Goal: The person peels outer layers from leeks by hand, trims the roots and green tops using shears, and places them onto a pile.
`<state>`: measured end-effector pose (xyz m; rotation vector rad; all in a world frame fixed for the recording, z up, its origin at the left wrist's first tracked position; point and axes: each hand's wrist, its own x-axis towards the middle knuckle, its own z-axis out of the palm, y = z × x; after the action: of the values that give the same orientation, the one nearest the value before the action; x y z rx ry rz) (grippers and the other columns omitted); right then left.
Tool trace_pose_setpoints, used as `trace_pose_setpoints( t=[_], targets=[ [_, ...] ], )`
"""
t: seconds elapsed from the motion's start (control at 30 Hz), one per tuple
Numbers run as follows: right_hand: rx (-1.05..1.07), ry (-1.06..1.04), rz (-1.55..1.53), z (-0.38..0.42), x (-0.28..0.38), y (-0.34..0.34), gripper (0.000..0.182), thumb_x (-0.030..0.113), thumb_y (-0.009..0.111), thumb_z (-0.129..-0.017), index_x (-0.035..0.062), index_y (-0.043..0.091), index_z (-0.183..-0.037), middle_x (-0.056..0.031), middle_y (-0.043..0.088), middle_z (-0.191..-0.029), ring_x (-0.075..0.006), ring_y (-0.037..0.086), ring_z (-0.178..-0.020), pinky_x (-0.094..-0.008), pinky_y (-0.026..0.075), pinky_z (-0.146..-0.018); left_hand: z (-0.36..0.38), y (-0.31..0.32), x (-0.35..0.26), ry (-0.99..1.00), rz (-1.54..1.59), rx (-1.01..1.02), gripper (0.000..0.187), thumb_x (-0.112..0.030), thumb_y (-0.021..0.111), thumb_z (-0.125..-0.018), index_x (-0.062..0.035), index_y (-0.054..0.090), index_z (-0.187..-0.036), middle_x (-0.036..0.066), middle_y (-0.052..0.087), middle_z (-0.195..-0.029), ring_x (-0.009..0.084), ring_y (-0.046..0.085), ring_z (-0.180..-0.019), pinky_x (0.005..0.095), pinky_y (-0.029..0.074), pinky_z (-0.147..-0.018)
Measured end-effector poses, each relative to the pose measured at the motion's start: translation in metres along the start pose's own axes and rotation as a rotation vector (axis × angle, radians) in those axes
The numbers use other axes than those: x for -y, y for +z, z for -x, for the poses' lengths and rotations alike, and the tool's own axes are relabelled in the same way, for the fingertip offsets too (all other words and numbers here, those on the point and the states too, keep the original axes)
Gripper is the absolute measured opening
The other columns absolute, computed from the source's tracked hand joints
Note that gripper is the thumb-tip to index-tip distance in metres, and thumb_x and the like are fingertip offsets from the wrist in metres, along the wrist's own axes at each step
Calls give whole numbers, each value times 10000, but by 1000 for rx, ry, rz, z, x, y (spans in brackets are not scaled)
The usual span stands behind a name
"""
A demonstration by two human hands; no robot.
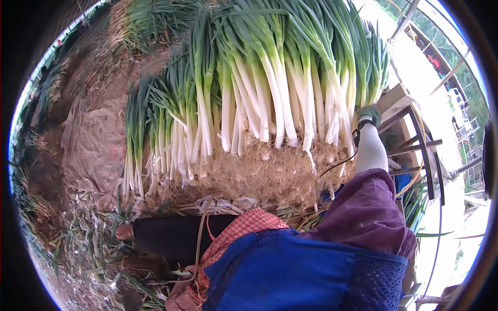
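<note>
My right hand (369, 113), in a greenish glove below a white cuff and purple sleeve (358, 210), reaches to the right end of a long row of green onions (280, 98). It lies against the lowest white stalks there, close beside a wooden beam (395, 101). How its fingers are set cannot be made out. The onions lie side by side, leaves away from me, with a thick mat of pale roots (259, 173) on the near side. A thin dark cord (332, 168) runs from my right wrist. My left hand does not show.
Dark cloth (176, 238) with a reddish tip stretches left past my checked garment (233, 233). Leaf scraps (93, 249) litter the ground at lower left. More onions (161, 20) lie behind, near a crumpled brown sheet (93, 140). Metal bars (423, 150) stand at right.
</note>
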<state>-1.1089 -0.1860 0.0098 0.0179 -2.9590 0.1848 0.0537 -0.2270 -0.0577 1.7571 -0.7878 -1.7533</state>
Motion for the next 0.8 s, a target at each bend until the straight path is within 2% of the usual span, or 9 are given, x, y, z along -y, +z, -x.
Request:
trace_pose_setpoints(
  t=[0.07, 0.17, 0.33, 0.47, 0.53, 0.6, 0.7, 0.73, 0.8],
  targets=[
    [-68, -30, 26, 18, 3, -17, 869, 609, 769, -709, -6, 558, -1286, -234, 622, -1276, -375, 611, -1176, -439, 493, -976, -1, 17, -8, 8, -38, -38, 250, -251, 521, -979, -138, 470, -762, -41, 391, -602, 78, 390, -484, 234, 310, -426],
    [6, -48, -126, -5, -14, -11, 887, 591, 775, -725, 9, 507, -1338, -246, 568, -1339, -375, 598, -1183, -416, 501, -976, -6, 34, -22, 51, -84, -65, 243, -241, 529, -975, -137, 470, -763, -42, 393, -605, 77, 391, -484, 233, 310, -427],
    [-104, -107, -501, -19, -43, -13, 510, 475, 671, -852, 46, 679, -1128, -212, 708, -1047, -379, 674, -1014, -464, 501, -873, -26, 57, -54, 210, -185, -45, 234, -226, 544, -967, -135, 471, -763, -42, 397, -608, 74, 392, -485, 230, 309, -429],
    [-235, -122, -460, -33, -49, 16, 495, 435, 680, -841, 26, 674, -1120, -230, 697, -1081, -380, 684, -974, -453, 513, -864, -12, 106, -89, 375, -417, -9, 203, -176, 594, -935, -130, 478, -775, -48, 406, -629, 61, 394, -500, 224, 300, -438],
    [-12, -488, -169, -81, -68, 38, 523, 459, 651, -844, 12, 686, -1112, -260, 690, -1059, -395, 675, -996, -451, 506, -876, -8, 114, -92, 369, -360, 8, 188, -175, 598, -931, -131, 487, -786, -48, 412, -633, 60, 393, -503, 225, 298, -440],
    [162, -177, -399, -87, -59, 29, 503, 415, 634, -829, -1, 686, -1106, -294, 679, -1033, -411, 673, -995, -459, 509, -874, -11, 108, -87, 325, -322, -25, 181, -173, 601, -929, -133, 491, -791, -50, 413, -632, 59, 389, -504, 226, 294, -441],
    [-223, -105, -440, -50, -37, 3, 438, 357, 619, -820, 19, 695, -1088, -284, 685, -1030, -420, 672, -993, -465, 510, -878, -20, 98, -79, 241, -290, -93, 182, -170, 603, -930, -135, 489, -792, -53, 413, -626, 56, 383, -504, 225, 285, -441],
    [-238, -62, -594, -21, -22, -19, 398, 253, 627, -805, -10, 667, -1103, -264, 697, -1021, -422, 668, -988, -465, 505, -880, -14, 98, -82, 230, -287, -78, 181, -169, 604, -930, -136, 490, -794, -54, 415, -626, 54, 383, -504, 224, 281, -441],
    [-293, -79, -658, -4, -6, -42, 411, 245, 623, -812, 8, 639, -1148, -261, 695, -1028, -426, 664, -997, -467, 503, -883, 0, 105, -88, 227, -284, -70, 182, -183, 618, -927, -134, 501, -796, -59, 426, -631, 46, 394, -514, 214, 287, -446]
  ],
)
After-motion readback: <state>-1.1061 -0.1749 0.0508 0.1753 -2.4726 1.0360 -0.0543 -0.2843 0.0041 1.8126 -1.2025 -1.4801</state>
